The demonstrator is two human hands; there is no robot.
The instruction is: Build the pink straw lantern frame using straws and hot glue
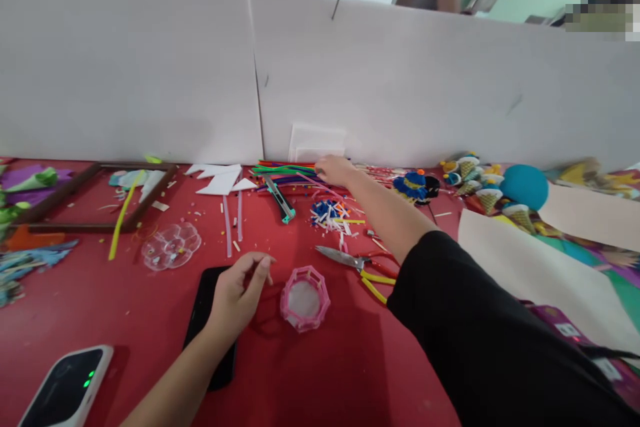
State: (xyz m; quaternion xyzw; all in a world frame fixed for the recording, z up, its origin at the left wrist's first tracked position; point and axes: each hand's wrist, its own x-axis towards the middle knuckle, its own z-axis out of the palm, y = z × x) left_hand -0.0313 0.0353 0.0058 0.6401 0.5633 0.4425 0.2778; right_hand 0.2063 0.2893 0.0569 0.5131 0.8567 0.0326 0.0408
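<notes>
My right hand (334, 171) reaches to the far side of the red table, its fingers bent down at a bundle of coloured pipe cleaners (287, 171); what they hold, if anything, is hidden. Over a black phone (204, 293) hovers my left hand (245, 283), thumb and fingertips close together, with something thin and dark perhaps at the tips. A pink octagonal frame (305, 299) with a pale base lies just right of it. Between the hands are a green utility knife (280, 199) and a pile of blue, white and orange cut pieces (330, 213).
Scissors (343, 257) and yellow-handled pliers (377, 283) lie under my right arm. A clear flower-shaped tray (171, 247) and a brown frame (131, 217) are left. Small cone figures (487, 197) stand right. White boards (425, 87) wall the back. A white device (67, 387) sits front left.
</notes>
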